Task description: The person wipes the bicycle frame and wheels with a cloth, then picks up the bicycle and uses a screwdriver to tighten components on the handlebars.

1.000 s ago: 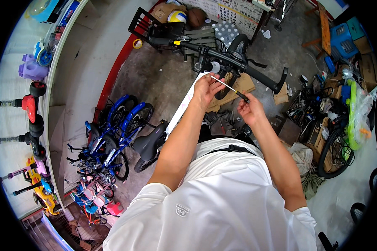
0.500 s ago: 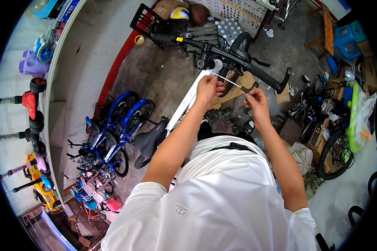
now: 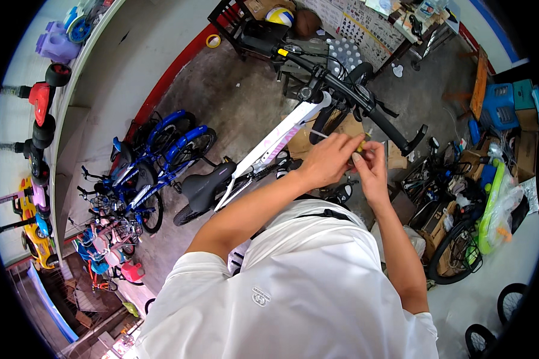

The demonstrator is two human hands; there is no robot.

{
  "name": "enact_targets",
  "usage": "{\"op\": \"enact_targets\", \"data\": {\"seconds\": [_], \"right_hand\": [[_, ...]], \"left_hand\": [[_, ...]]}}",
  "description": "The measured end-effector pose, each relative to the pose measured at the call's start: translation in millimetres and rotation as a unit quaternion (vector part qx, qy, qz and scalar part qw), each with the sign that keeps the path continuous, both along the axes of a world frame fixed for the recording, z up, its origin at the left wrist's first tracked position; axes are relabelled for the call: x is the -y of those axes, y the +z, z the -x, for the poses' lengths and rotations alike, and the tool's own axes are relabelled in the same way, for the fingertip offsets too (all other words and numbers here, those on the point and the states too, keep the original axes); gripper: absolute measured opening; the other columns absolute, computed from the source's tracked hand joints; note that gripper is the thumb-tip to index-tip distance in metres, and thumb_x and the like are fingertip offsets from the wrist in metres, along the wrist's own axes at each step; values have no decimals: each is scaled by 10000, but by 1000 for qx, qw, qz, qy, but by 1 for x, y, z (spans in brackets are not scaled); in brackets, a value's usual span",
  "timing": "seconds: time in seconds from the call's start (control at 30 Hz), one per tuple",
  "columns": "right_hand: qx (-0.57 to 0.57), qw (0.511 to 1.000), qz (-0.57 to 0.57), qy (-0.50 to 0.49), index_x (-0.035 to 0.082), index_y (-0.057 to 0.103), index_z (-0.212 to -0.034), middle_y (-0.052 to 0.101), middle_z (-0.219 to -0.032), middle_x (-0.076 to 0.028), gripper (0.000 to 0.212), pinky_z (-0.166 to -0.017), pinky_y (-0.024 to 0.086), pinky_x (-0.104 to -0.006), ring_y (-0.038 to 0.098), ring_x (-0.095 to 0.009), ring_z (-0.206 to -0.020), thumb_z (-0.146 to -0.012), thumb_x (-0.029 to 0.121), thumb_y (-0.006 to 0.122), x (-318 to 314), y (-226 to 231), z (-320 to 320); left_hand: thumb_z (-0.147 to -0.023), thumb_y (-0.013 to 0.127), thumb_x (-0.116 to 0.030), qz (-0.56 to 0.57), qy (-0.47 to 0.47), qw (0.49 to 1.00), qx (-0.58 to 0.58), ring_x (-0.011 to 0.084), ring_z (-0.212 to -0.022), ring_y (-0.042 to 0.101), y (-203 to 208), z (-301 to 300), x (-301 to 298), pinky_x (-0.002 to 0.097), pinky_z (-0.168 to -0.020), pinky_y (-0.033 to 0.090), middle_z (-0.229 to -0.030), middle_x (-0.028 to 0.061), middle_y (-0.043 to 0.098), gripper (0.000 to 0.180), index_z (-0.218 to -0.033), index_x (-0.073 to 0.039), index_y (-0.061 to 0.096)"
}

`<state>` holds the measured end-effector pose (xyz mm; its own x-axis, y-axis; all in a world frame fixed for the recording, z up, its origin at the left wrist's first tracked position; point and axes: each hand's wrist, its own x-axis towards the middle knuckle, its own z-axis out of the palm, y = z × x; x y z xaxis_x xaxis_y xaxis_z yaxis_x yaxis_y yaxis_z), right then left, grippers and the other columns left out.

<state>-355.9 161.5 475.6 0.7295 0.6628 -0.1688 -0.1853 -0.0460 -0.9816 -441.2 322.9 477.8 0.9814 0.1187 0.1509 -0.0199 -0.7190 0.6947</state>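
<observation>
My left hand (image 3: 330, 160) and my right hand (image 3: 371, 170) meet in front of my waist, both with curled fingers. Between them is a thin-shafted hand tool (image 3: 319, 133) with a yellow collar; its dark handle is mostly hidden by the fingers, and its pale shaft sticks out past my left hand. Just beyond stands a white bicycle (image 3: 281, 139) with pink markings, a black saddle (image 3: 208, 186) and a black handlebar (image 3: 347, 90). Neither hand visibly touches the bicycle.
Blue bicycles (image 3: 161, 161) stand to the left, near a shelf of toys and scooters. Cardboard (image 3: 347, 128) lies under the front wheel. On the right are a loose tyre (image 3: 446, 254), boxes and piled parts. A black chair (image 3: 227, 21) stands at the back.
My left hand has moved right, from beside the tool's shaft to its handle end, meeting my right hand. Both hands are lower and closer to my body. The view has shifted.
</observation>
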Motion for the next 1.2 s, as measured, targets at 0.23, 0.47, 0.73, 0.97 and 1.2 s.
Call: {"op": "enact_targets", "data": {"seconds": [0.23,0.47,0.73,0.97,1.2], "right_hand": [[410,896,73,156,50,595,-1255,722,-913,-103,289,-782,544,-374,715,-249,-867,-1000,159,674,-88,51,-36],[612,736,194,215,91,587,-1366,616,-1227,-135,574,-921,530,-452,596,-353,-1164,-877,296,808,-184,21,-122],[471,783,286,288,190,452,-1528,677,-1318,-168,737,-976,512,-475,626,-398,-1188,-918,466,758,-212,1,-131],[441,812,278,263,186,482,-1514,691,-1208,-167,623,-914,520,-426,668,-362,-1084,-975,397,711,-216,-12,-131],[442,815,276,254,192,492,-1508,697,-1186,-168,642,-905,518,-425,673,-366,-1068,-955,411,734,-216,-15,-133]], "left_hand": [[-977,694,-238,172,196,965,-24,407,-1062,688,-2,41,-59,473,-870,540,-1209,181,675,551,-1477,-171,473],[-1013,663,-259,207,303,930,6,311,-1021,703,-39,51,-134,415,-866,530,-1167,171,700,348,-1296,-80,569],[-1088,596,-255,369,387,845,12,158,-950,699,-75,31,-159,316,-854,531,-1020,118,730,350,-1331,-18,514],[-1104,557,-283,389,402,829,-13,172,-910,689,-105,10,-176,339,-866,533,-941,106,682,376,-1355,-20,462],[-1109,546,-273,428,345,835,-35,164,-923,676,-108,-6,-182,335,-881,534,-954,92,657,358,-1376,-43,485]]}}
